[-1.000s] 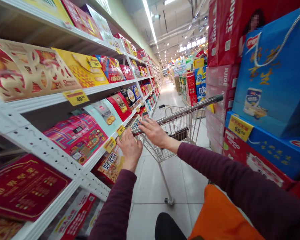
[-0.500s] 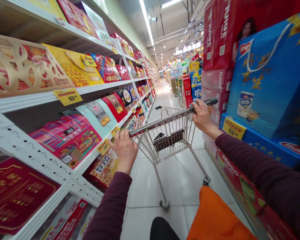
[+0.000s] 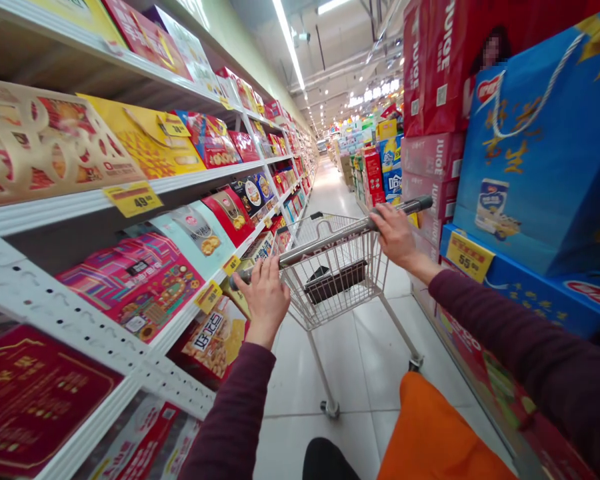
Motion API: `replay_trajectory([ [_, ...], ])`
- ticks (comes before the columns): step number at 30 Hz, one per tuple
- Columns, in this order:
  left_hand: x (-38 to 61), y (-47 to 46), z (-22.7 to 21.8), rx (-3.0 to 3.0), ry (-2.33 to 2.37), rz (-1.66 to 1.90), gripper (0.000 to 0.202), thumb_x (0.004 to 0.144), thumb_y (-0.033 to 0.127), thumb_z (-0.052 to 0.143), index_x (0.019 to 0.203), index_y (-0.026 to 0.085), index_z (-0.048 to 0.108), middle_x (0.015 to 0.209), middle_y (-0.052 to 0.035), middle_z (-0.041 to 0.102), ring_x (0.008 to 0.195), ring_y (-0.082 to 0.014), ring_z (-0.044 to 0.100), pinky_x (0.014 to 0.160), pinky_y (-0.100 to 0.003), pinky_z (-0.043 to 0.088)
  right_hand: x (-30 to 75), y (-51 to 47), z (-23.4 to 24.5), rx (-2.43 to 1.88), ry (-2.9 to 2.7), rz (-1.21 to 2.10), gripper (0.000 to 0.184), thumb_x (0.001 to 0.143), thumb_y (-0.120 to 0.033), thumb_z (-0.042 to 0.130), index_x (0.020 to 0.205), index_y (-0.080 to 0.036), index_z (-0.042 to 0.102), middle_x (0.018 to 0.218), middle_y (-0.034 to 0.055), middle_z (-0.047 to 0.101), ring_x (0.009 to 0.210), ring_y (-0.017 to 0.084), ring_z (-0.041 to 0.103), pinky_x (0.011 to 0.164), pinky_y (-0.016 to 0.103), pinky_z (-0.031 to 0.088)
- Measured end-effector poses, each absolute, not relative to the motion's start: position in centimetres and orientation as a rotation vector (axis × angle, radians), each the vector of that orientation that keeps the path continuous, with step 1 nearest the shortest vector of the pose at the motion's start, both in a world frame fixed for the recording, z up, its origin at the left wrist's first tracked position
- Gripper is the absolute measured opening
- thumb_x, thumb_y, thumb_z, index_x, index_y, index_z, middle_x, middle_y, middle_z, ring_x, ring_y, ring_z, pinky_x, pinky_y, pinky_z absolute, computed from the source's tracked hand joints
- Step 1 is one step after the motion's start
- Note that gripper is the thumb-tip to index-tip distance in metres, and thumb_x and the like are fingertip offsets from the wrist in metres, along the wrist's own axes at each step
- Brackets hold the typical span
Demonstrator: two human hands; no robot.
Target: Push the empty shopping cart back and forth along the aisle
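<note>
A wire shopping cart (image 3: 340, 287) stands in front of me, its grey handle (image 3: 325, 245) running across the aisle and tilted up to the right. My left hand (image 3: 266, 293) lies on the handle near its left end, fingers curled over the top. Farther right, my right hand (image 3: 396, 232) is wrapped over the same bar, a short way in from its right end. Through the wires a dark panel (image 3: 336, 283) shows at the cart's near side. The thumbs' undersides are partly hidden.
Shelves (image 3: 145, 357) of boxed snacks line the left, close to my left hand. Stacked red juice cartons (image 3: 433, 160) and a large blue gift bag (image 3: 535, 160) stand close on the right. Tiled floor (image 3: 325, 177) stretches ahead between them.
Both hands have slid inward along the handle, the left one to the right and the right one slightly left. More of the handle's left end now shows.
</note>
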State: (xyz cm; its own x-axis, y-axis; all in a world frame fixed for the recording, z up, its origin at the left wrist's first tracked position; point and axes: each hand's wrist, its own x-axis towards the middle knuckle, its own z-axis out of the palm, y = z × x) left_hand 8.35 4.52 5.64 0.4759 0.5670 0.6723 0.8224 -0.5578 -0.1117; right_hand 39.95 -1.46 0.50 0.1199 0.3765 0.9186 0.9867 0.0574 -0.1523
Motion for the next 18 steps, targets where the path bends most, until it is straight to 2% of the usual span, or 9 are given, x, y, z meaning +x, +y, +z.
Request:
replay_trajectory([
  [4, 8.0, 5.4, 5.4, -2.264, -1.191, -0.91, 0.05, 0.076, 0.019, 0.044, 0.126, 0.016, 0.048, 0.132, -0.0139, 0.053, 0.127, -0.0287, 0.041, 0.11, -0.061, 0.004, 43.9, -2.8, 0.1, -1.602, -1.152, -0.865, 0.05, 0.076, -0.007, 0.042, 0.125, -0.011, 0.051, 0.137, 0.0205, 0.043, 0.131, 0.034, 0.032, 0.106, 0.056, 0.027],
  [6, 8.4, 5.6, 5.3, -2.225, -1.23, -0.958, 0.05, 0.076, 0.021, 0.045, 0.125, 0.013, 0.048, 0.131, -0.0168, 0.053, 0.126, -0.0301, 0.041, 0.109, -0.061, 0.007, 42.4, -2.5, 0.3, -1.593, -1.179, -0.854, 0.052, 0.075, -0.006, 0.041, 0.126, -0.012, 0.05, 0.137, 0.0173, 0.043, 0.132, 0.033, 0.032, 0.106, 0.056, 0.029],
  [8, 9.0, 5.5, 5.2, -2.205, -1.253, -0.974, 0.053, 0.075, 0.023, 0.045, 0.126, 0.01, 0.046, 0.131, -0.0193, 0.051, 0.127, -0.0311, 0.041, 0.109, -0.061, 0.009, 39.2, -1.6, 0.6, -1.539, -1.281, -0.825, 0.054, 0.076, -0.005, 0.039, 0.127, -0.017, 0.05, 0.137, 0.0107, 0.045, 0.133, 0.03, 0.031, 0.107, 0.055, 0.029],
  [11, 9.5, 5.1, 5.3, -2.2, -1.277, -0.948, 0.057, 0.074, 0.023, 0.045, 0.129, 0.008, 0.042, 0.134, -0.0207, 0.048, 0.127, -0.0313, 0.04, 0.109, -0.061, 0.009, 34.1, -0.2, 1.3, -1.412, -1.508, -0.775, 0.051, 0.079, -0.003, 0.038, 0.124, -0.023, 0.053, 0.134, 0.0061, 0.048, 0.134, 0.026, 0.03, 0.109, 0.052, 0.028],
  [14, 8.8, 4.8, 5.7, -2.219, -1.287, -0.891, 0.055, 0.076, 0.022, 0.043, 0.129, 0.01, 0.043, 0.135, -0.0198, 0.048, 0.126, -0.0305, 0.042, 0.109, -0.062, 0.006, 32.2, 0.0, 1.7, -1.337, -1.65, -0.753, 0.048, 0.079, -0.002, 0.038, 0.12, -0.021, 0.056, 0.133, 0.007, 0.051, 0.133, 0.024, 0.032, 0.109, 0.052, 0.028],
  [18, 7.3, 4.3, 6.9, -2.28, -1.297, -0.789, 0.05, 0.077, 0.023, 0.043, 0.126, 0.013, 0.048, 0.132, -0.0176, 0.052, 0.123, -0.0293, 0.046, 0.109, -0.061, 0.006, 34.7, -0.7, 1.7, -1.384, -1.564, -0.737, 0.048, 0.077, -0.004, 0.04, 0.119, -0.018, 0.057, 0.133, 0.0104, 0.05, 0.133, 0.025, 0.033, 0.108, 0.053, 0.028],
])
